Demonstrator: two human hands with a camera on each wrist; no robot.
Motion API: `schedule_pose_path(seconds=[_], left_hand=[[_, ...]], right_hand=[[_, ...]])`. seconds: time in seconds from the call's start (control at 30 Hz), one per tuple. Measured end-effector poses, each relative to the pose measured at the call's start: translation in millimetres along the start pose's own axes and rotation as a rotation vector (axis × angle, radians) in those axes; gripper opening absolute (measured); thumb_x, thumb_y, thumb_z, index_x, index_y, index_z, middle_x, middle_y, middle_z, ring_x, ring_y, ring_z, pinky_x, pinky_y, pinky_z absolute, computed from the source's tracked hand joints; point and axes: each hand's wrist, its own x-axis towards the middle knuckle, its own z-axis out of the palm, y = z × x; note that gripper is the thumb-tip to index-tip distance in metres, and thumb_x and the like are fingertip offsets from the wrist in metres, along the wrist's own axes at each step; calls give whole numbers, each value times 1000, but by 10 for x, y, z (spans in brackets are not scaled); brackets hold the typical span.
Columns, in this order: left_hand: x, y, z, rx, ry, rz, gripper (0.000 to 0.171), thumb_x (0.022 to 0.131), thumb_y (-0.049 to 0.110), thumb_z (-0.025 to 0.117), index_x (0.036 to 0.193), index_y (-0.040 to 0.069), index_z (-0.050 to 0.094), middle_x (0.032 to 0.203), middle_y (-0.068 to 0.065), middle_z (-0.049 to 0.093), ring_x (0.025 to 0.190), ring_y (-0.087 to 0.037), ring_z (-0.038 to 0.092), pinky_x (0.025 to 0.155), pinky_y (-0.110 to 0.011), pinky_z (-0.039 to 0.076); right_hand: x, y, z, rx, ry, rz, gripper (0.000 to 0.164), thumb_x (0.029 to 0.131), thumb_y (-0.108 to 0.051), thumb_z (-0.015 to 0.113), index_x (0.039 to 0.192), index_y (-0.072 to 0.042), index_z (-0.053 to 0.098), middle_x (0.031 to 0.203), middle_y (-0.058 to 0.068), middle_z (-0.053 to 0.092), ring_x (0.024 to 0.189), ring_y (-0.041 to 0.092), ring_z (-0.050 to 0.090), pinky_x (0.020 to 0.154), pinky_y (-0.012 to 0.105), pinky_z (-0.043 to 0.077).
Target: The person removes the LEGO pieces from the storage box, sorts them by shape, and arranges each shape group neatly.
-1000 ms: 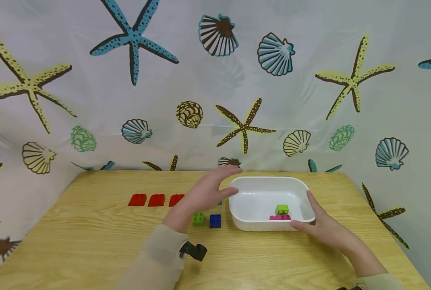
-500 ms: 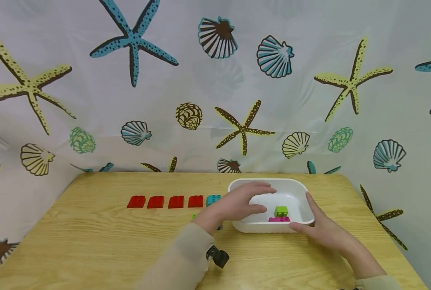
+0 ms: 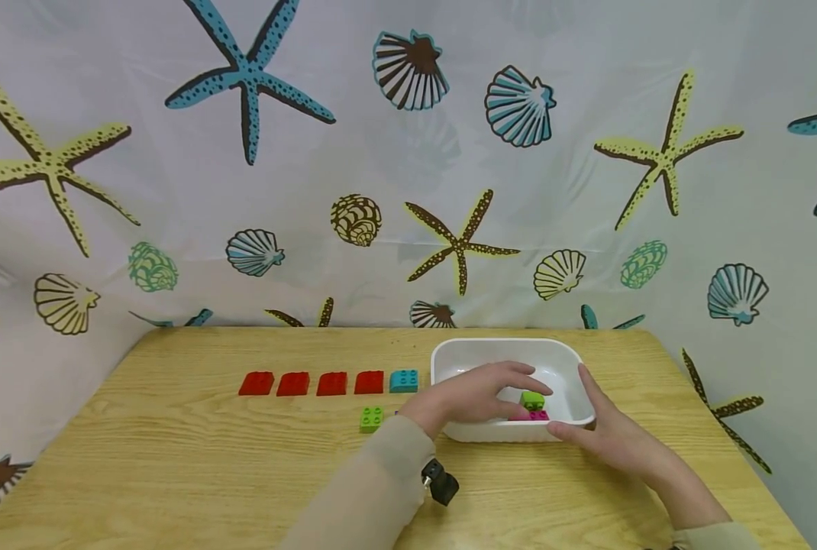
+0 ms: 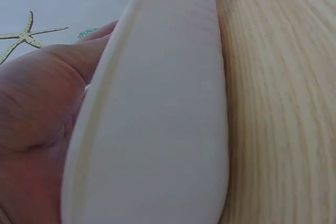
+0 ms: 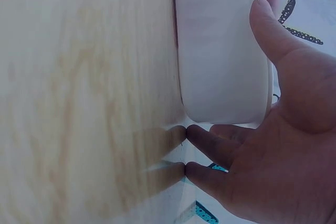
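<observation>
My left hand (image 3: 476,392) reaches over the left part of a white plastic tub (image 3: 501,433), its thumb and fingers spread apart on either side of a lime-green toy brick (image 3: 533,400). The thumb tip overlaps a pink toy brick (image 3: 538,415) lying at the tub's front wall. My right hand (image 3: 618,434) holds the tub's front right corner. In the right wrist view the right thumb (image 5: 270,27) lies at the rim while the fingers spread along the tub's end, fingertips at the table. The left wrist view shows the tub's outer wall (image 4: 157,93) hiding the left fingertips.
Left of the tub, several red bricks (image 3: 293,383) and a turquoise brick (image 3: 404,381) form a row on the wooden table (image 3: 175,458). A second lime-green brick (image 3: 371,419) sits nearer, and a blue brick behind the left wrist is nearly hidden. A patterned curtain (image 3: 353,160) hangs behind.
My left hand has moved right and down, from beside the tub's left edge to inside it around the lime-green brick. The right hand has kept its place on the tub.
</observation>
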Motion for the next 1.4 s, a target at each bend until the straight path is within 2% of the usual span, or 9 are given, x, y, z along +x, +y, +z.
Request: schedule_pose_path(seconds=[0.27, 0.5, 0.8, 1.0, 1.27, 1.4], left_hand=[[106, -10, 58, 14, -49, 40, 32, 112, 24, 69, 143, 27, 77, 169, -3, 50, 160, -16, 39, 128, -32, 32], [158, -7, 57, 38, -77, 16, 27, 111, 22, 71, 134, 26, 82, 169, -4, 51, 159, -16, 40, 129, -31, 30], [196, -41, 58, 83, -100, -5, 27, 111, 20, 71, 134, 28, 82, 170, -3, 49, 161, -15, 37, 129, -29, 30], [197, -38, 69, 80, -36, -22, 25, 109, 22, 73, 133, 25, 83, 163, -5, 57, 159, -18, 41, 129, -32, 31], [218, -69, 106, 63, 52, -131, 27, 111, 22, 71, 136, 25, 81, 159, -3, 60, 153, -21, 50, 128, -37, 36], [218, -87, 105, 42, 86, -163, 31, 110, 22, 71, 141, 23, 78, 156, 0, 63, 150, -20, 52, 127, -39, 38]], right_hand=[[-9, -9, -7, -10, 3, 2, 125, 104, -54, 75, 174, -7, -18, 177, 39, 0, 160, 62, 17, 125, 75, 24], [-22, -6, -3, -17, 14, -21, 124, 104, -52, 75, 174, -6, -16, 177, 38, 0, 159, 63, 16, 125, 75, 23], [-24, 18, 3, 13, 6, -2, 123, 104, -54, 75, 175, -12, -16, 179, 35, -2, 161, 61, 13, 126, 75, 22], [-8, 21, -2, -2, 17, -7, 123, 104, -53, 75, 175, -10, -16, 178, 36, 0, 160, 62, 17, 125, 75, 24], [-4, 18, 2, 0, 12, -1, 123, 104, -51, 76, 174, -8, -16, 178, 36, 0, 160, 62, 16, 126, 75, 22], [-3, 4, -6, -5, 5, 6, 123, 104, -52, 75, 174, -8, -16, 178, 36, -1, 160, 62, 16, 126, 75, 22]])
